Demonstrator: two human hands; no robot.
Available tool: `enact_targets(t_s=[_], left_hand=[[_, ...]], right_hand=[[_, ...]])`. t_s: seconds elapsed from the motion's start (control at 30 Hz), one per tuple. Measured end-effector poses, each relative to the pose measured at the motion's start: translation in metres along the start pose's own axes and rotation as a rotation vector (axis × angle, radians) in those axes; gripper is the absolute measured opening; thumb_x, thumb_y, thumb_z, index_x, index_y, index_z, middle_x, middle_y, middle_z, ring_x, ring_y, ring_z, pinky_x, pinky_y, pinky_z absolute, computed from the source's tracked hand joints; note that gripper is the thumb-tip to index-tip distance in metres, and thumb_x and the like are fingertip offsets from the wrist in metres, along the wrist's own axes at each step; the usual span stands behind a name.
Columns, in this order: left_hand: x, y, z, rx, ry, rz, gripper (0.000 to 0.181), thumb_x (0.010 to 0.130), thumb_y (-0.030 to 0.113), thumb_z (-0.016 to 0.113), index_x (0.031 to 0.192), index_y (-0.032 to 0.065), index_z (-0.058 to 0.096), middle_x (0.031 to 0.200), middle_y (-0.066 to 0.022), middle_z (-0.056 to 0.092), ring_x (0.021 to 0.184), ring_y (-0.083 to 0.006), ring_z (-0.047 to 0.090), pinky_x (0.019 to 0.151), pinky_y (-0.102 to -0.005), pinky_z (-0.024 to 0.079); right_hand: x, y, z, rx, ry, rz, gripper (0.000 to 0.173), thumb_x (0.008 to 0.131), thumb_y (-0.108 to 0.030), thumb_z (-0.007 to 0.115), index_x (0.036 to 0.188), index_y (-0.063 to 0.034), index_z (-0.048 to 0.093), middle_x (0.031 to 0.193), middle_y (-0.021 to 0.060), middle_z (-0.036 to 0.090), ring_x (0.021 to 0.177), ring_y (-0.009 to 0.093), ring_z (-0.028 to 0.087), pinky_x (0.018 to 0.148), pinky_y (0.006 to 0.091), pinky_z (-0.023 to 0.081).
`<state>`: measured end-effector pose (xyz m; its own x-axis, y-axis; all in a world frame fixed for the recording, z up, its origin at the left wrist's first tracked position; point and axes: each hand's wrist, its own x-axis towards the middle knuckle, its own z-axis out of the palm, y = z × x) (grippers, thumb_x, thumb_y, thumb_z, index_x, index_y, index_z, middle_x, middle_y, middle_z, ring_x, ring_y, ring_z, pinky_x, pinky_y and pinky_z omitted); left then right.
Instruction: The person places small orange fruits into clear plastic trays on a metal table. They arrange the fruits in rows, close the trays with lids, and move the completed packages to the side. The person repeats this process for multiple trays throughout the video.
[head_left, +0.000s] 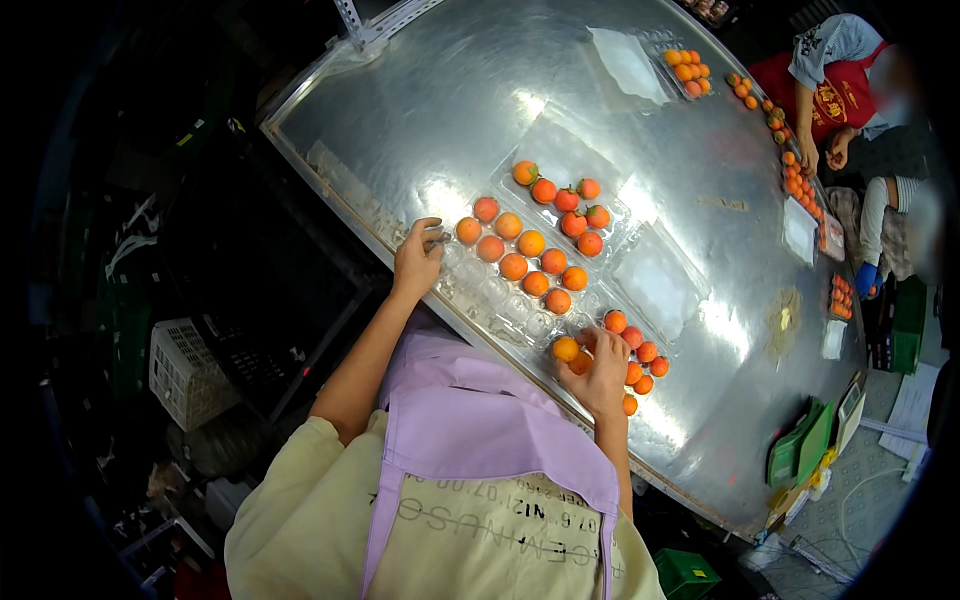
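Observation:
A clear plastic fruit tray (495, 289) lies along the near edge of the metal table, its far rows filled with orange persimmons (531, 243) and its nearest cups bare. At the tray's left end is my left hand (417, 259), thumb and fingers bent around something small and dark; whether it grips this or the tray's rim is unclear. My right hand (602, 369) has its fingers around a persimmon (580, 364) near the tray's right end. Another persimmon (565, 348) sits just left of those fingers. Loose persimmons (643, 351) lie right of this hand, partly hidden by it.
Behind the tray, a second clear tray (517, 199) holds several persimmons, some with green calyxes. Clear packs with white liners (652, 281) lie on the metal table (450, 97). Across it, two people work beside more fruit (799, 184). Green containers (806, 442) stand at the right corner.

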<state>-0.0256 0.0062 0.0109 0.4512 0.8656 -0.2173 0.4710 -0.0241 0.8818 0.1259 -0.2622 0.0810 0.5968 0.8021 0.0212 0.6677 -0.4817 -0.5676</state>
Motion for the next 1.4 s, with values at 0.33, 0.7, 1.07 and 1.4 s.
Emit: enact_targets(t_s=[0.33,0.7,1.07,1.4], left_hand=[[-0.003,-0.017,0.012,0.152,0.111,0.184,0.043,0.080,-0.003,0.053,0.121,0.0073,0.043,0.095,-0.0121,0.065,0.082,-0.0215,0.062,0.071,-0.0304,0.049],[-0.007,-0.015,0.015,0.215,0.174,0.267,0.043,0.080,-0.001,0.053,0.120,0.0077,0.041,0.095,-0.0115,0.065,0.083,-0.0266,0.063,0.072,-0.0322,0.048],[-0.010,-0.007,0.012,0.195,0.144,0.222,0.044,0.079,-0.001,0.052,0.120,0.0066,0.041,0.097,-0.0147,0.064,0.088,-0.0299,0.062,0.076,-0.0361,0.047],[-0.008,-0.018,0.016,0.163,0.193,0.268,0.041,0.077,-0.001,0.051,0.117,0.0057,0.043,0.093,-0.0177,0.063,0.087,-0.0345,0.061,0.076,-0.0404,0.047]], right_hand=[[0.036,-0.036,0.024,0.055,0.074,-0.156,0.049,0.060,-0.019,0.073,0.102,-0.0034,0.053,0.095,0.0099,0.056,0.096,0.027,0.048,0.087,0.0395,0.034],[0.049,-0.046,0.048,-0.085,0.052,-0.293,0.050,0.064,-0.015,0.070,0.107,-0.0001,0.051,0.094,0.0126,0.055,0.097,0.027,0.049,0.089,0.0418,0.034],[0.041,-0.028,0.020,0.003,0.127,-0.089,0.046,0.067,-0.019,0.071,0.107,-0.0063,0.053,0.095,0.0075,0.057,0.095,0.027,0.049,0.088,0.0399,0.034],[0.018,0.076,-0.006,-0.069,0.130,0.340,0.055,0.060,-0.029,0.077,0.105,-0.0052,0.056,0.093,0.0070,0.061,0.094,0.027,0.052,0.087,0.0381,0.036]])
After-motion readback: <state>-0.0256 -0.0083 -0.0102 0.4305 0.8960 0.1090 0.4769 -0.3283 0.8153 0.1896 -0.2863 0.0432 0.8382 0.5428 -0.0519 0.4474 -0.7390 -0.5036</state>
